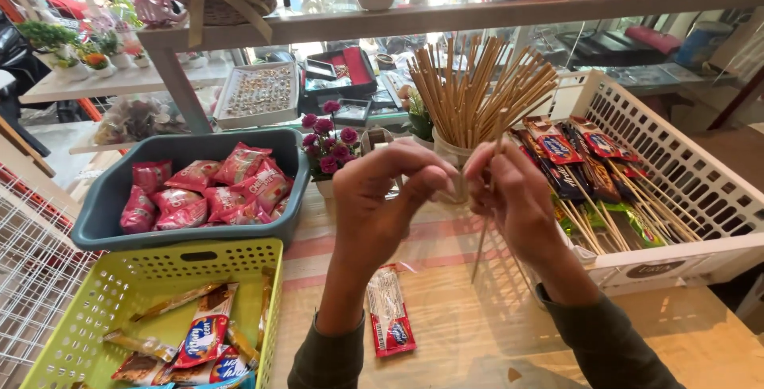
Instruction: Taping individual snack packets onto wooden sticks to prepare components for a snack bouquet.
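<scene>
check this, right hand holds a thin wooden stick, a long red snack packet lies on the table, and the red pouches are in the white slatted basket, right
Not quite. The head view shows the red pouches in the grey-blue plastic tub, not the white slatted basket. The right hand does hold the thin wooden stick.

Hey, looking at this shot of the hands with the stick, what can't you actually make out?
Head view:
- Whether the left hand pinches anything: its curled fingertips hide it.
- The wooden stick: its middle is behind the right hand.
- The cup of sticks: mostly behind both hands.
- The green basket: cut off by the bottom edge.
- Items behind the glass shelf: blurred by reflections.
</scene>
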